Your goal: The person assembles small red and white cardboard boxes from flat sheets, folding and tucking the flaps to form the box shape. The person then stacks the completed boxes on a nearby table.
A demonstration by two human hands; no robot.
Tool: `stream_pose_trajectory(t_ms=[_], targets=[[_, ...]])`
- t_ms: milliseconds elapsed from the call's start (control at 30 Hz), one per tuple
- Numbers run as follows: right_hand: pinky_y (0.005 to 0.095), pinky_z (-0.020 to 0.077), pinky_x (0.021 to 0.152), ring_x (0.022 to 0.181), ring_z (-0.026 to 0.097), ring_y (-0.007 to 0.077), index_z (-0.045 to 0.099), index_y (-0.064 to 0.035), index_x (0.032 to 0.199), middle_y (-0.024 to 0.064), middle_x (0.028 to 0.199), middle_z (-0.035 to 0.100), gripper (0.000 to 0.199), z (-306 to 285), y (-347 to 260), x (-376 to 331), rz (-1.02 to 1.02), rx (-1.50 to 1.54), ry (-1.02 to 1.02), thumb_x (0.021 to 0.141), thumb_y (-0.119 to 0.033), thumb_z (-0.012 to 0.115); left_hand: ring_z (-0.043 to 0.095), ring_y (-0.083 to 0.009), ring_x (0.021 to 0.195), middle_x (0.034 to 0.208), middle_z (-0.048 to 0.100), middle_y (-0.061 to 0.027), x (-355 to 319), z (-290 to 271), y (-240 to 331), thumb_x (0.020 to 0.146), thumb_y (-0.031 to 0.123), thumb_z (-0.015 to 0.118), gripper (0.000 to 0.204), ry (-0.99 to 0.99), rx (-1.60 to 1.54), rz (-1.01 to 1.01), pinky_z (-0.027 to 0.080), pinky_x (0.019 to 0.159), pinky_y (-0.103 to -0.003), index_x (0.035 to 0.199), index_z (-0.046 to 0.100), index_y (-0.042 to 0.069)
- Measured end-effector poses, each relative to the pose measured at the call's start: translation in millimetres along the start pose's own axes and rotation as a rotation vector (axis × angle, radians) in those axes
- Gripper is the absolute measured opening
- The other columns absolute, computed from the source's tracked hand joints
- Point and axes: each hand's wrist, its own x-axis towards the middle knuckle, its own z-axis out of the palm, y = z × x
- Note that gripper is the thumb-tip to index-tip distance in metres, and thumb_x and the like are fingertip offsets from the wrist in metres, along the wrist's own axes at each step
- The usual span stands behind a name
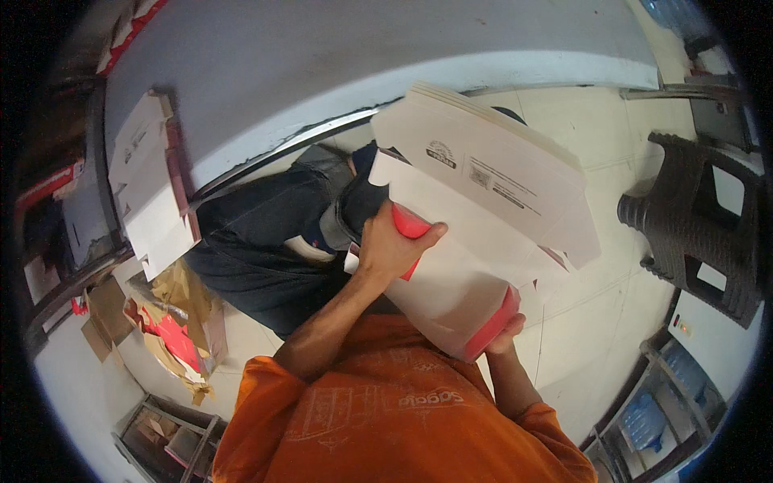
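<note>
Across my lap lies a partly folded white carton with red end flaps. My left hand grips its left end at a red flap, the thumb stretched over the panel. At the near right corner my right hand holds the carton by its red edge. Most of the right fingers are hidden behind that edge. Just beyond the carton, and partly overlapped by it, rests a stack of flat white carton blanks with small dark print.
More folded white cartons stand at the left on the grey table. A torn brown box with red scraps sits on the floor at left. Stacked dark plastic stools stand at right, above a rack with clear blue bottles.
</note>
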Motion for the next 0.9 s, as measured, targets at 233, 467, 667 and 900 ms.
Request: stream_pose_trajectory(t_ms=[233,467,667,900], targets=[[0.0367,0.0399,0.098,0.114,0.050,0.0229,0.042,0.0021,0.135,0.0112,0.125,0.055,0.095,-39,-38,78,-0.137,0.337,0.150,0.087,-0.078,0.023,0.044,-0.0340,0.128,0.143,0.041,-0.0225,10,-34,-55,0.075,0.084,0.042,0.110,-0.482,-1.457,0.163,0.031,0.111,-0.044,0.141,0.033,-0.003],[0.0378,0.0421,0.098,0.113,0.052,0.0229,0.048,0.0035,0.130,0.0130,0.126,0.055,0.084,-93,-35,124,-0.533,0.113,-0.254,0.084,-0.067,0.046,0.061,-0.0150,0.091,0.104,0.064,-0.0080,49,-68,-8,0.094,0.036,0.059,0.043,-0.356,-0.806,0.078,0.052,0.079,-0.030,0.116,0.059,0.000],[0.0360,0.0492,0.089,0.104,0.056,0.0205,0.044,0.0009,0.131,0.0138,0.126,0.053,0.099,-27,-68,60,-0.416,-0.162,-0.022,0.063,-0.062,0.079,0.061,-0.0097,0.080,0.089,0.065,-0.0035,-3,-66,5,0.095,0.022,0.060,0.025,-0.144,-0.790,-0.033,0.052,0.071,-0.025,0.104,0.064,-0.002],[0.0361,0.0482,0.086,0.101,0.059,0.0235,0.051,0.0042,0.119,0.0134,0.113,0.062,0.056,64,-116,82,-0.029,-0.637,0.159,0.077,-0.025,0.074,0.052,-0.0061,0.078,0.087,0.062,-0.0017,-55,-70,26,0.096,0.015,0.057,0.021,-0.103,-0.730,0.280,0.043,0.071,-0.020,0.106,0.061,-0.003]])
